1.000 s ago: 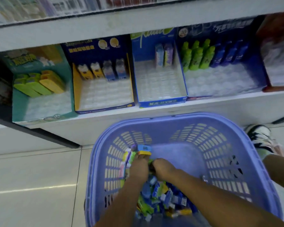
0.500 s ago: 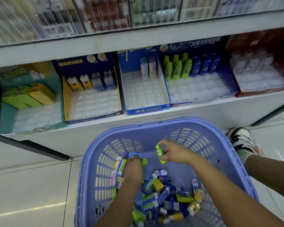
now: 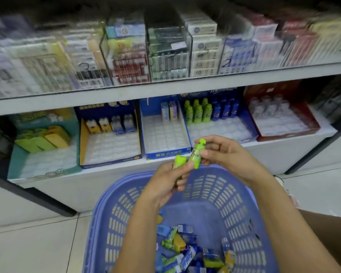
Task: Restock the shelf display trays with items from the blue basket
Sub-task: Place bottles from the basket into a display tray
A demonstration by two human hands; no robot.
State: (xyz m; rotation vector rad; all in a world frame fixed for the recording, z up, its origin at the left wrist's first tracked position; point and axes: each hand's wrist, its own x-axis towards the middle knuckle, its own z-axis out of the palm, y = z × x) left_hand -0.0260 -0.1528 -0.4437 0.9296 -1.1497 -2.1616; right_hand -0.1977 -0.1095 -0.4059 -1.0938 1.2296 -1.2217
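Head camera is looking down over a person's two bare hands, raised above a blue basket (image 3: 264, 203) in front of a low white shelf (image 3: 283, 152). The left hand (image 3: 163, 184) is curling its fingers around a small green bottle (image 3: 179, 162), gripping it by the body so that the cap end is poking up past the thumb. The right hand (image 3: 226, 154) is pinching a second green bottle (image 3: 197, 154) between thumb and fingertips, holding it roughly upright with a slight tilt. The two bottles are sitting just beside each other above the far rim of the basket. Down in the basket, a loose pile of small packets (image 3: 187, 251) in blue, green and yellow is lying at the bottom. On the shelf behind the hands, display trays are standing side by side. One tray (image 3: 224, 129) is holding matching green bottles (image 3: 198, 113) and dark blue bottles (image 3: 225, 109) at its back, with white moulded slots showing in front.
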